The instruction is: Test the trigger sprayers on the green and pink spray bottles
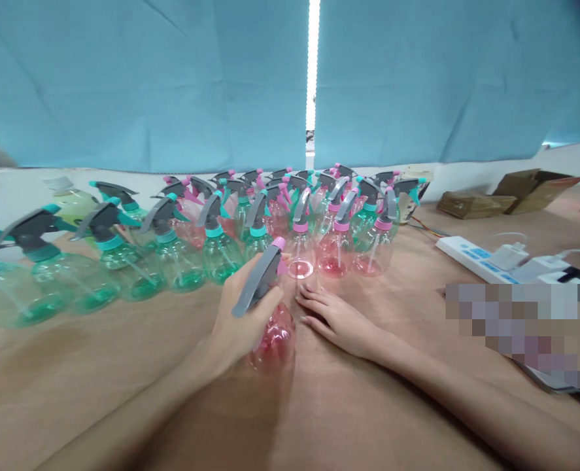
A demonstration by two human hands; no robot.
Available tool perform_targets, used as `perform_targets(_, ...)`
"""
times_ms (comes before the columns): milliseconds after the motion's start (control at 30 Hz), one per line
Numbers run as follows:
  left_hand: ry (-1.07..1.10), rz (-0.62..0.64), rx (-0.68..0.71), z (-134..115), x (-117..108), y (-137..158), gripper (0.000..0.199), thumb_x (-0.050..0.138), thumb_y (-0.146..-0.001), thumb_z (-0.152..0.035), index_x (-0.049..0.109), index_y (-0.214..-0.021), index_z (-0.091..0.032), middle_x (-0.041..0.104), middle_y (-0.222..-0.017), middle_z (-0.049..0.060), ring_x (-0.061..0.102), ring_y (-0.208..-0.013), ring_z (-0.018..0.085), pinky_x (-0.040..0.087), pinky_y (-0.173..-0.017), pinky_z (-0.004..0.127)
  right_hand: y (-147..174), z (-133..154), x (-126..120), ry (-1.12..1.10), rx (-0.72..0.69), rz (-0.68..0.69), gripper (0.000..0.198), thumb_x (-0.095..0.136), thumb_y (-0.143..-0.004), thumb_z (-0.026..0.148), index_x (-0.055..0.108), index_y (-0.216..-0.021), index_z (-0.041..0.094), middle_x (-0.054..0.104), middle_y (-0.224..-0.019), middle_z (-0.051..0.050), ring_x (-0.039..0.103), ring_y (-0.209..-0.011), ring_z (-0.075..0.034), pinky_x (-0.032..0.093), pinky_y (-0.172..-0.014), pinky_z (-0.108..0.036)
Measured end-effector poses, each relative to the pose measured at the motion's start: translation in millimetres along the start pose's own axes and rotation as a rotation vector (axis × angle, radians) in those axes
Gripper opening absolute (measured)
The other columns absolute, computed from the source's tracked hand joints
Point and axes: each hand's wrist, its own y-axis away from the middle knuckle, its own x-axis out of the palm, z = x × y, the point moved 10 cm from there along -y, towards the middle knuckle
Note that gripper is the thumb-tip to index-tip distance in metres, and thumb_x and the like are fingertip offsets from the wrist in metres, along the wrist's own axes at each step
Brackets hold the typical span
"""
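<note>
well, the biggest thing from where i stand is the hanging light-blue fabric sheet (137,85), parted in the middle by a narrow bright vertical strip (312,72). below it spreads the flat brown tabletop (172,399). across the back of that stands a crowd of spray bottles: a front row of see-through green round-bellied plastic bottles (179,268) with grey spray heads on the left, and three see-through pink plastic bottles (336,252) with pink collars at the middle, more of both colours packed behind.

at the far right back sit two brown cardboard boxes (476,204), one with its flaps up. nearer, on the right, lies a long white power strip (476,258) with white plugs (510,256) in it.

the person's left hand (243,297) is closed round the neck of a see-through pink spray bottle with a grey-and-pink head (274,340), in front of the rows; the thumb presses on the near side, the other fingers are mostly hidden behind. i can't tell whether its base touches the table. the right hand (341,320) lies palm down just beside it, holding nothing, fingers loosely extended, slightly parted, tips toward the bottle.
</note>
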Motion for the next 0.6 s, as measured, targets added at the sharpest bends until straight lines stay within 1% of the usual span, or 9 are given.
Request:
perform_targets(200,0.017,-0.017,-0.003,0,-1,0,0.003,0.053,-0.076,-0.019,0.054,-0.077,-0.021,0.054,-0.067,-0.004,0.05,-0.062,0.014,0.042,-0.06,0.027,0,0,-1,0.003,0.002,-0.003,0.043,0.043,-0.101,0.035,0.054,-0.138,0.017,0.049,-0.146,-0.014,0.042,-0.139,-0.027,0.037,-0.113,-0.049)
perform_targets(267,0.03,-0.007,-0.017,3,0,1,0.002,0.054,-0.077,-0.019,0.054,-0.078,-0.021,0.054,-0.069,-0.003,0.052,-0.064,0.014,0.043,-0.062,0.028,0,0,0,0.013,0.004,0.006,0.043,0.043,-0.101,0.035,0.054,-0.138,0.015,0.049,-0.146,-0.014,0.041,-0.139,-0.027,0.036,-0.114,-0.049)
perform_targets(400,0.04,0.007,-0.05,9,1,2,0.008,0.054,-0.078,-0.018,0.057,-0.084,-0.021,0.059,-0.076,-0.002,0.057,-0.071,0.015,0.044,-0.065,0.028,-1,1,-1,0.009,0.005,0.013,0.043,0.043,-0.101,0.034,0.055,-0.136,0.012,0.05,-0.145,-0.015,0.042,-0.138,-0.027,0.036,-0.114,-0.047)
perform_targets(500,0.042,0.014,-0.065,8,1,2,0.013,0.053,-0.078,-0.017,0.058,-0.089,-0.022,0.061,-0.076,-0.003,0.058,-0.07,0.016,0.044,-0.063,0.027,-1,2,-1,0.008,0.005,0.019,0.043,0.043,-0.101,0.033,0.055,-0.135,0.01,0.051,-0.144,-0.016,0.043,-0.138,-0.027,0.036,-0.114,-0.046)
perform_targets(600,0.039,0.017,-0.071,6,1,2,0.012,0.053,-0.077,-0.018,0.058,-0.087,-0.022,0.06,-0.073,-0.003,0.057,-0.067,0.016,0.043,-0.061,0.028,-2,2,-1,0.01,0.003,0.011,0.043,0.043,-0.101,0.034,0.055,-0.136,0.011,0.05,-0.145,-0.016,0.043,-0.138,-0.027,0.036,-0.114,-0.045)
